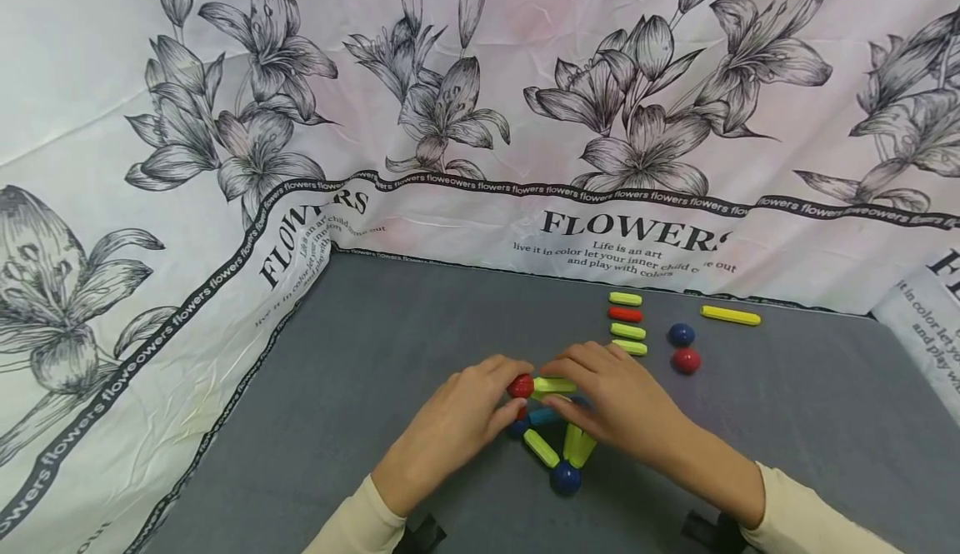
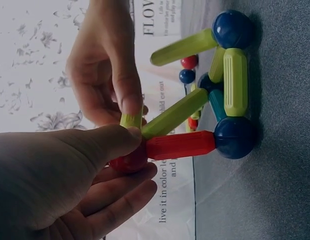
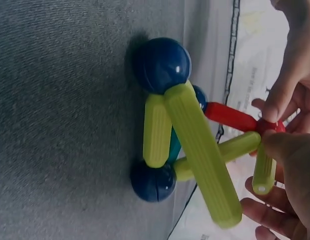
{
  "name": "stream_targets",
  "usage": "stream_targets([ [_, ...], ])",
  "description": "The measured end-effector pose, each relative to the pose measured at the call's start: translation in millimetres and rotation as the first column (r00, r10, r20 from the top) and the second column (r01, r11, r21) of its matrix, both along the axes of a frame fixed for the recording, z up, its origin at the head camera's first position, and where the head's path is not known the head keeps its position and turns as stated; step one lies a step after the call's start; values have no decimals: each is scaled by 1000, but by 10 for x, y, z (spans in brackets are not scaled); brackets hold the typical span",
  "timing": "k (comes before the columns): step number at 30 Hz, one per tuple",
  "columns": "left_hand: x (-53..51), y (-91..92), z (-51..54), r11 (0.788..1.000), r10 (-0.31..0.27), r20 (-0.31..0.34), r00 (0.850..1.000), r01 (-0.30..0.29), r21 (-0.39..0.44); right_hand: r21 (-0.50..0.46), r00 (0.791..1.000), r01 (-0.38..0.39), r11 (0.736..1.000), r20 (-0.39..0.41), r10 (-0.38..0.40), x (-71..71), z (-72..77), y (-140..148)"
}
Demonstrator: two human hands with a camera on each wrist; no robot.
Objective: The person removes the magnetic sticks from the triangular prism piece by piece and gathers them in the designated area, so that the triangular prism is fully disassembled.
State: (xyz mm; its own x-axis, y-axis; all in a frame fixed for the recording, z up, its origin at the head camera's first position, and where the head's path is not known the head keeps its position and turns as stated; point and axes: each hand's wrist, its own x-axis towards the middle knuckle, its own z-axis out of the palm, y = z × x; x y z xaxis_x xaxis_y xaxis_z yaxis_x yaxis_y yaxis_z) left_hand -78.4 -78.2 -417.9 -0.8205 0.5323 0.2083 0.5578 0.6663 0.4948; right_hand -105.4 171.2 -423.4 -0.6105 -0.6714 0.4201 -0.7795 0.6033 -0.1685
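Observation:
My left hand [image 1: 457,421] holds a red ball [image 1: 521,386] between thumb and fingers. A short yellow-green stick [image 2: 131,121] meets this ball, and my right hand [image 1: 626,404] pinches it. From the ball, a red stick [image 2: 181,145] runs down to a blue ball [image 2: 236,137], and another yellow-green stick [image 3: 240,146] slopes to a second blue ball [image 3: 153,181]. On the table, yellow-green sticks and a teal stick [image 1: 543,415] link the blue balls. A further yellow-green stick [image 3: 205,160] rises from the near blue ball [image 1: 566,478], its upper end free.
Beyond my right hand, several short sticks lie in a column, among them a red stick [image 1: 625,314]. Right of them are a loose blue ball [image 1: 681,335], a red ball [image 1: 686,361] and a longer yellow stick [image 1: 730,316]. A flowered cloth [image 1: 450,221] borders the grey table [image 1: 315,354].

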Motion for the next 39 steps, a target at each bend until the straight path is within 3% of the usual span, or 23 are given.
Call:
stream_targets([
  [13, 28, 40, 30, 999, 27, -65, 998, -29, -38, -16, 998, -8, 1000, -67, 7, -3, -8, -127],
  [23, 46, 46, 26, 998, 32, -55, 998, -35, -55, -42, 995, -32, 999, -100, 28, 4, -52, -131],
  [32, 47, 45, 21, 998, 33, -62, 998, -37, -56, -17, 998, 17, 1000, -67, -18, 33, -17, -80],
  [39, 66, 39, 27, 997, 38, -67, 997, -42, -66, -107, 998, 36, 994, -41, -41, -22, 80, 122],
])
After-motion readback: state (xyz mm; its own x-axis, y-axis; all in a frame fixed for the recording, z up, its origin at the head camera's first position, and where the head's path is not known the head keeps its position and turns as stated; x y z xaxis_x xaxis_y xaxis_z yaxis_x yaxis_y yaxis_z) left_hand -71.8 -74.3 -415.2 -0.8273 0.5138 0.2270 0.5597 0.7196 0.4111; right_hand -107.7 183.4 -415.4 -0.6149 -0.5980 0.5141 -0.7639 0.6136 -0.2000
